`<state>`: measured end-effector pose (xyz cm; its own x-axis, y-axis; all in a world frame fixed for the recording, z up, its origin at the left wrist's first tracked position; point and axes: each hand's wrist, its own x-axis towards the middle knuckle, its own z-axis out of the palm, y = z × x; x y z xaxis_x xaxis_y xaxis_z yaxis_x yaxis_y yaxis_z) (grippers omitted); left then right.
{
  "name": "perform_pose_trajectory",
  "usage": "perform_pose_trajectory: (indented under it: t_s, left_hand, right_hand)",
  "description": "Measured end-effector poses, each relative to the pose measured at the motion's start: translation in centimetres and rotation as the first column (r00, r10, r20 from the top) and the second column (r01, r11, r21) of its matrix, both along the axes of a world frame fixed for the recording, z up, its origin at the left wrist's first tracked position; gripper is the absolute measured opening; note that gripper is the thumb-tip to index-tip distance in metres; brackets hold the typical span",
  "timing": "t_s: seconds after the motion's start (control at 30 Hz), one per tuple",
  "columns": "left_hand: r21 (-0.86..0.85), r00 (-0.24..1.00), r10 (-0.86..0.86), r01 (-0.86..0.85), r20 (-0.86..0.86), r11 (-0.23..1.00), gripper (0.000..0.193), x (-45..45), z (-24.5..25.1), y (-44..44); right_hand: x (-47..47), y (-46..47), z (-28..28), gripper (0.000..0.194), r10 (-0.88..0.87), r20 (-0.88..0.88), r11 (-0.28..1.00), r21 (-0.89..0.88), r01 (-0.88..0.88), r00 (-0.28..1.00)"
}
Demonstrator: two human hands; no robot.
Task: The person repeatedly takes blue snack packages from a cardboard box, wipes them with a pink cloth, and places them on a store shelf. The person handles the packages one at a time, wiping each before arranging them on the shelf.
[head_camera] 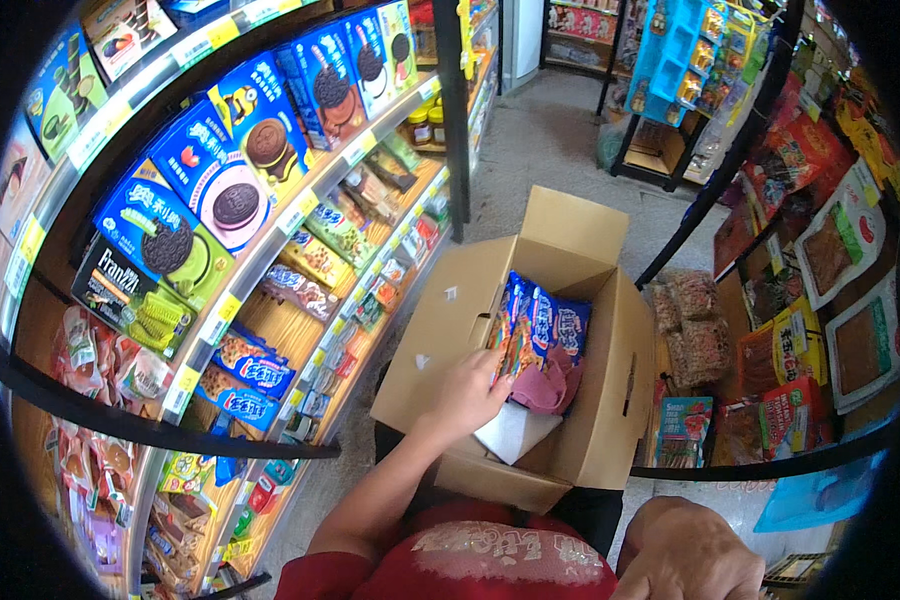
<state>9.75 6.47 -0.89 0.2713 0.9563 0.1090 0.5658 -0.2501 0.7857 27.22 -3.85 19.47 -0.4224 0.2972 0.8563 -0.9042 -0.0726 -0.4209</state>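
A tall, flap-topped cardboard box (442, 300) stands in front of me. My left hand (469, 394) reaches over its left rim, thumb spread from the fingers, with the fingertips at the edge of blue cookie packs (544, 315). Whether they touch the packs is hard to see. Against those packs lies a crumpled mauve cloth or glove (547, 384). A white sheet or pad (517, 431) lies in the near part of the box. At the lower right, my right hand (690, 555) is raised close to the camera, knuckles up, its fingers mostly hidden.
Left, a shelf rack holds Oreo boxes (232, 199), two blue cookie packs (244, 367) and other wrapped snacks. At right, a black-framed rack carries bagged snacks (697, 330). A blue hanging display (664, 60) stands beyond the box, past the grey floor (547, 135).
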Motion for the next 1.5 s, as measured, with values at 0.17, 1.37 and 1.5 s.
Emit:
perform_pose_trajectory:
  t_s: [0.17,1.37,1.5]
  left_hand:
    - [0.333,0.847,-0.073,0.284,-0.527,0.899,0.032,0.9,-2.6,0.1]
    - [-0.55,0.959,-0.138,0.255,0.246,0.795,0.069,2.8,-7.1,3.5]
    - [-0.724,0.978,0.191,-0.073,0.083,0.685,0.066,4.6,-4.7,3.5]
  right_hand:
    - [-0.4,2.4,0.1,0.029,0.222,0.05,0.972,0.072,-0.226,0.974]
    - [25.0,-4.0,-48.1,0.024,0.384,0.92,-0.305,0.044,0.951,0.08]
    - [19.3,-4.0,-52.8,0.023,0.311,0.859,-0.381,-0.28,0.881,0.407]
